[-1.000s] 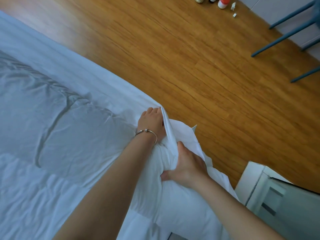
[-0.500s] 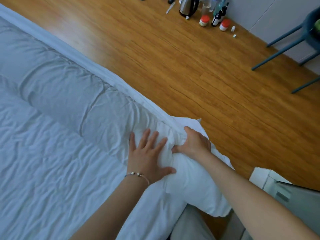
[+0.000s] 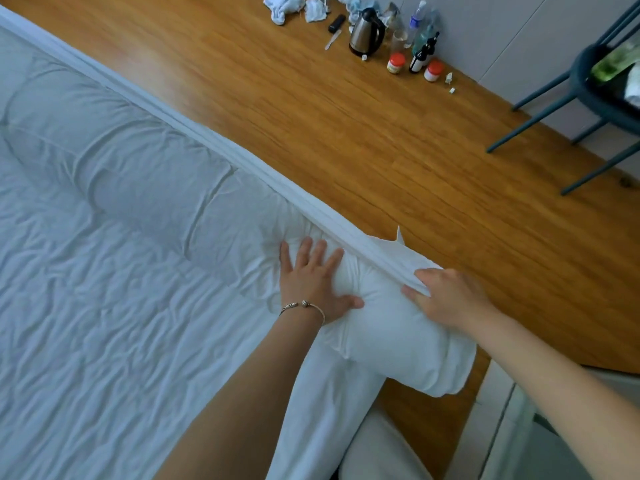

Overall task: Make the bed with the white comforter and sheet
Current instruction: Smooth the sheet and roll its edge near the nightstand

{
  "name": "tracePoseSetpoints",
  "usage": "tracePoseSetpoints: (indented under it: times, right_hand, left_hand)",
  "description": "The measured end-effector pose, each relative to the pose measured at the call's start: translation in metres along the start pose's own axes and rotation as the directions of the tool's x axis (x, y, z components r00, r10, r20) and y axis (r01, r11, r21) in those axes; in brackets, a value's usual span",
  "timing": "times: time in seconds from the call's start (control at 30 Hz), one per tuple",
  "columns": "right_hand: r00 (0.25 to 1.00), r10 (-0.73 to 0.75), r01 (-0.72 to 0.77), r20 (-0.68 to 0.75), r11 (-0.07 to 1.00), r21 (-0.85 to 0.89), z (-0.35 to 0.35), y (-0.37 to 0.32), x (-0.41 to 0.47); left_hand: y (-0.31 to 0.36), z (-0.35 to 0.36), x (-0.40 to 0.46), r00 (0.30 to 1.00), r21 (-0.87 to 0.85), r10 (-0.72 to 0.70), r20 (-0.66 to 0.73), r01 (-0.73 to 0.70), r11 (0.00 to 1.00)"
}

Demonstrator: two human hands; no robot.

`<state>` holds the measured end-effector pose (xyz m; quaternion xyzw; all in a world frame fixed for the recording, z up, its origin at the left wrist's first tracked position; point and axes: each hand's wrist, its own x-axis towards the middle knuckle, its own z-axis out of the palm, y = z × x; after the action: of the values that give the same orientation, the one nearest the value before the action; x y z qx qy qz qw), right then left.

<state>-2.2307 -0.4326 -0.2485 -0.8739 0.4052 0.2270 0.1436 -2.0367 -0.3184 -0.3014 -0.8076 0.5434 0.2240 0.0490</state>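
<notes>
No text, brand, number or sign can be read anywhere in the head view. The jars with red lids (image 3: 396, 63) and the dark bottle (image 3: 419, 57) on the floor at the upper right of the frame carry pale labels, but any print on them is too small and blurred to make out. The kettle (image 3: 366, 35) beside them shows no legible marking.

Wood plank floor (image 3: 346, 133); pale wall (image 3: 519, 36); blue-legged chair (image 3: 588, 95) right; kettle (image 3: 366, 35), bottles along wall.
</notes>
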Motion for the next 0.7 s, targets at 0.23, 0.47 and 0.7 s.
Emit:
tracePoseSetpoints:
  times: [0.23, 0.47, 0.7]
  right_hand:
    - [0.953, -0.260, 0.265, -0.154, 0.964, 0.013, -0.024, 0.045, -0.029]
    - [0.902, -0.330, 0.320, -0.279, 0.944, -0.085, -0.001, 0.041, -0.089]
    - [0.996, -0.088, 0.087, -0.028, 0.995, -0.040, 0.070, 0.000, -0.095]
  left_hand:
    - [-0.001, 0.004, -0.001, 0.999, -0.009, -0.010, -0.036, 0.010, 1.000]
    - [0.003, -0.001, 0.004, 0.998, -0.038, -0.023, -0.066, 0.021, 0.999]
    - [0.001, 0.000, 0.002, 0.985, -0.016, -0.012, -0.172, 0.010, 1.000]
